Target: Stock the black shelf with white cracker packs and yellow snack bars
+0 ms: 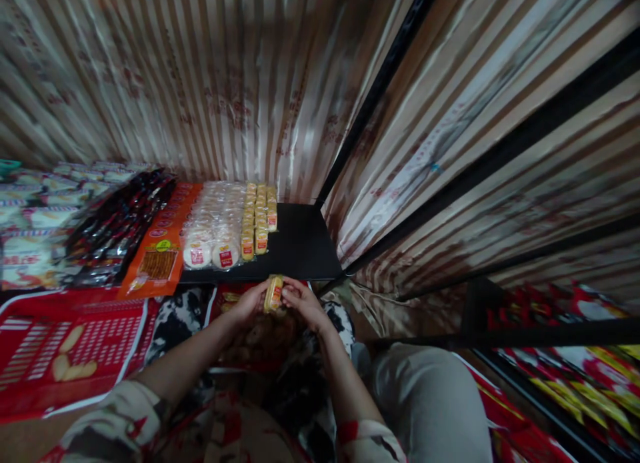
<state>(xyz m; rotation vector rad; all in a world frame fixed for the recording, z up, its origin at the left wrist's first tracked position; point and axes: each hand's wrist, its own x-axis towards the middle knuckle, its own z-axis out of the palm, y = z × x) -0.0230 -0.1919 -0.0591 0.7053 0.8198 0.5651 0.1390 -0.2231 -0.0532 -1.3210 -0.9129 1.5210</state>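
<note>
Between my two hands is a small yellow wrapped snack with a red-orange label, held upright at the front edge of the black shelf. My left hand grips it from the left, and my right hand has its fingers closed on the right side. Rows of matching yellow wrapped snacks stand on the shelf just beyond. Below my hands, a red basket holds more packs, dim and partly hidden by my arms.
Round white packs, an orange snack bag, dark packets and white packets line the shelf leftward. Another red basket holds a few yellow pieces. Black frame bars slant at right. A person's light-trousered knee is beside me.
</note>
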